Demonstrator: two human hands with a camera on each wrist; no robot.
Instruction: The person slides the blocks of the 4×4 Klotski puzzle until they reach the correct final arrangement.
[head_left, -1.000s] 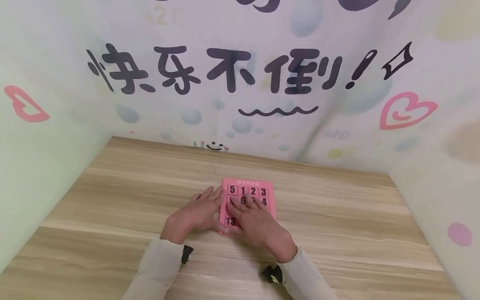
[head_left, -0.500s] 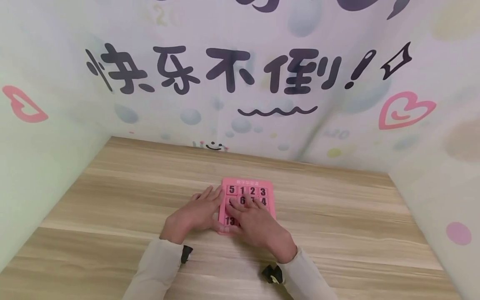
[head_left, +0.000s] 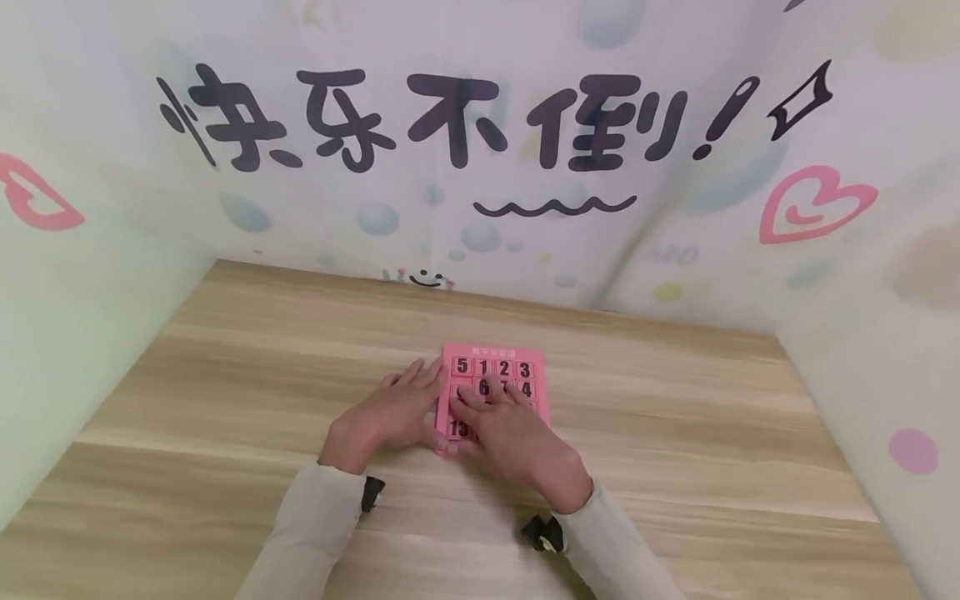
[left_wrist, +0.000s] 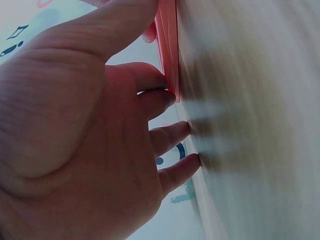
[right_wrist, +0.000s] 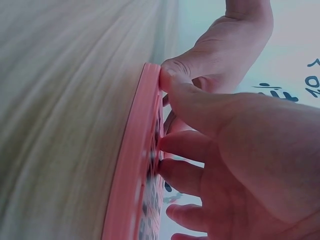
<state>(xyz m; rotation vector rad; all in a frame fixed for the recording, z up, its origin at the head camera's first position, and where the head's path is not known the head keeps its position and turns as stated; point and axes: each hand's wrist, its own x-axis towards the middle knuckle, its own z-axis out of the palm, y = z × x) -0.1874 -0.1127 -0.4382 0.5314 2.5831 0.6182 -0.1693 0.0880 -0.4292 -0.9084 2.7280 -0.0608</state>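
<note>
A pink sliding number puzzle (head_left: 495,352) with black digits on its tiles lies flat on the wooden table. At its left side is my left hand (head_left: 390,417), thumb at the near left corner and fingers along the left edge, gripping the frame. Two of its fingertips meet the puzzle's side in the left wrist view, while the other two touch the tabletop. My right hand (head_left: 517,437) lies over the tiles, its relaxed fingers (right_wrist: 182,175) touching them. The right thumb reaches the near edge beside the left thumb. Several lower tiles are hidden beneath this hand.
The wood-grain table (head_left: 675,433) extends around the puzzle on all sides. A pale printed backdrop (head_left: 375,233) with large dark characters rises behind it and along both sides. Small black objects (head_left: 543,533) sit at the light sleeves' cuffs.
The head view has tilted slightly downward, so the table and puzzle appear a little higher in it. Both hands keep nearly the same places on the puzzle.
</note>
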